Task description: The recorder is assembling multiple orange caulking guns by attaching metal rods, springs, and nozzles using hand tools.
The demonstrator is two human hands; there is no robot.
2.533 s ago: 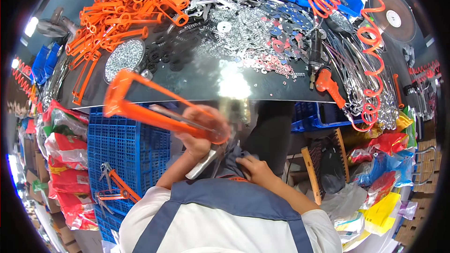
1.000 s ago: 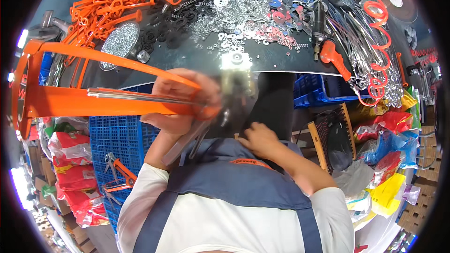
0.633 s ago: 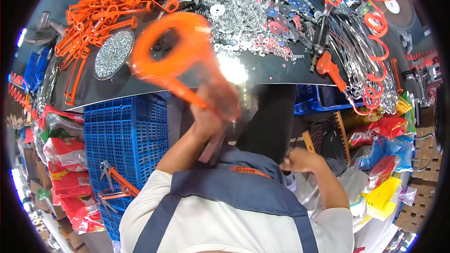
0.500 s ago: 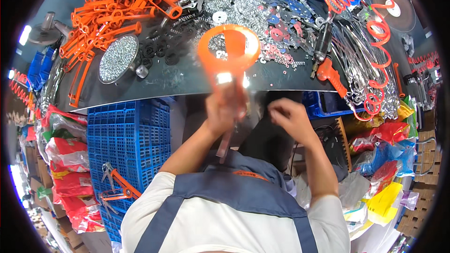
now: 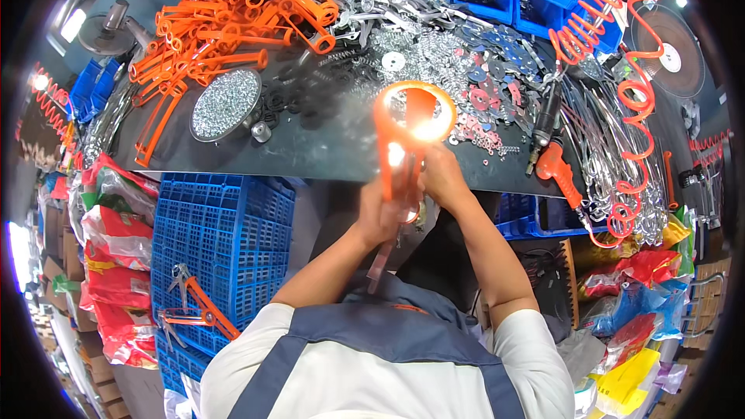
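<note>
Left grip (image 5: 375, 209): wrapped around the lower end of the orange frame (image 5: 386, 143); fingers blurred.
Right grip (image 5: 444, 173): raised, just right of the frame's lower part; can't tell if it touches or how far the fingers are closed.
Frame position: ring end up, past the left grip; lower part between both grips; ring shows against the dark surface (image 5: 310, 151), beyond its near edge.
Pale strip (image 5: 379, 264): sticks out below the left grip, toward the apron (image 5: 396, 334).
Frame pile (image 5: 240, 12): more orange frames, far left on the surface.
Loose hardware (image 5: 419, 50): springs, washers, small metal parts, behind the ring.
Power tool (image 5: 556, 171): orange-red handle, right side, well apart from both grips.
Blue crate (image 5: 194, 237): left, below surface edge.
</note>
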